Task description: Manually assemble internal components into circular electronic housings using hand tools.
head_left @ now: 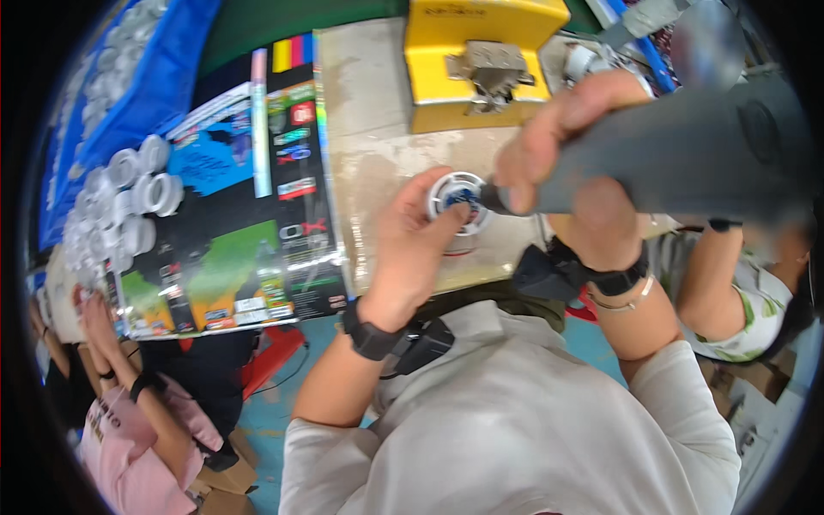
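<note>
We count two hands at work near the middle of the frame. Our left hand (410, 236) pinches one white round part (453, 196) there; our right hand (558, 124) is wrapped around one dark grey tool (687, 146), its tip beside the part's right edge (contact, we cannot tell). At top centre stands one yellow box (433, 81); at left we see ten or more white rings (129, 202), heaped too closely to count.

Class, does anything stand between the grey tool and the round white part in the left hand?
Nothing visible does: the tip of the grey tool, held in the right hand, appears at the right rim of the round white part; contact is unclear. The left hand lays its thumb partly over it.
</note>
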Demonstrator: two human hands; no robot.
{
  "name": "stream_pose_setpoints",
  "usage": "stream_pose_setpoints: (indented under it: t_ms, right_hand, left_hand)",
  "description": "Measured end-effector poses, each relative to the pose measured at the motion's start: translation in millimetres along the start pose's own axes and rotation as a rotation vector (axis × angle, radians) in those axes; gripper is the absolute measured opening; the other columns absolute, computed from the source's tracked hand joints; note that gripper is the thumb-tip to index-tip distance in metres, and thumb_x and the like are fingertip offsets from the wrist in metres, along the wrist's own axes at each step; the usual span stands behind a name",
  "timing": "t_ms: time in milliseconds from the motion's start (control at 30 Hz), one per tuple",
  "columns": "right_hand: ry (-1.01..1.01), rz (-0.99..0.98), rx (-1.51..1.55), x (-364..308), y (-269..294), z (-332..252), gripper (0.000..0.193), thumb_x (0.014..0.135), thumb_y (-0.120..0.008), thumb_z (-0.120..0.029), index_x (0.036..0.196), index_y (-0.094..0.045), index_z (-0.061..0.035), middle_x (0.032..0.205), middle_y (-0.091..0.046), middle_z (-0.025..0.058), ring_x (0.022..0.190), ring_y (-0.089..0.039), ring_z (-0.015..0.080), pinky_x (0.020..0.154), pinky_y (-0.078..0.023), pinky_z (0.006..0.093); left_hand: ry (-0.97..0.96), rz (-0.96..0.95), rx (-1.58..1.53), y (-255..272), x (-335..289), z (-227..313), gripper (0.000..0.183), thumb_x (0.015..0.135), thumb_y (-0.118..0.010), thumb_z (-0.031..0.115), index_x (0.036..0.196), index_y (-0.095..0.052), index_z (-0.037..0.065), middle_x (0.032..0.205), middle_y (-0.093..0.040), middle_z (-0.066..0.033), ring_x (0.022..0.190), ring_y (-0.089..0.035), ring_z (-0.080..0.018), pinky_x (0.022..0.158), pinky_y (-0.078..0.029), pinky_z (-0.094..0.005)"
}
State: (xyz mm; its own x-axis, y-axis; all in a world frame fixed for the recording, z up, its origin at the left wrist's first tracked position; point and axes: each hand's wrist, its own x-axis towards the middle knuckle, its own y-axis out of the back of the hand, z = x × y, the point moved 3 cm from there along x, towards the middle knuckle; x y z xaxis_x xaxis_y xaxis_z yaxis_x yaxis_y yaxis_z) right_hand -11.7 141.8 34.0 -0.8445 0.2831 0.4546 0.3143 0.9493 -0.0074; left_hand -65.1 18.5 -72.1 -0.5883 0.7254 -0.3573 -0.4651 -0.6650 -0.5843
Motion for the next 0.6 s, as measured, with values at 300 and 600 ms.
stream_pose_setpoints:
  t_ms: [300,600]
  right_hand:
    - [0.112,0.271,-0.086,-27.4,58.9,-28.1,0.052,0.080,-0.057,-0.032,0.116,-0.038,-0.0004,0.086,-0.052,0.0096,0.079,-0.054,0.0197,0.077,-0.045,0.0349]
    - [0.279,0.479,-0.878,-79.7,50.2,-51.3,0.052,0.065,-0.071,-0.013,0.111,-0.048,-0.0031,0.108,-0.047,0.0166,0.100,-0.049,0.0297,0.083,-0.041,0.0366]
  left_hand:
    - [-0.706,0.464,0.838,113.3,-26.9,117.6,0.037,0.082,-0.056,0.010,0.116,-0.044,0.000,0.107,-0.047,-0.0126,0.087,-0.057,-0.0183,0.062,-0.054,-0.0279]
    - [-0.454,0.690,2.028,224.6,-32.7,187.1,0.042,0.084,-0.051,0.022,0.116,-0.045,-0.005,0.107,-0.052,-0.0265,0.099,-0.050,-0.0380,0.084,-0.040,-0.0393]
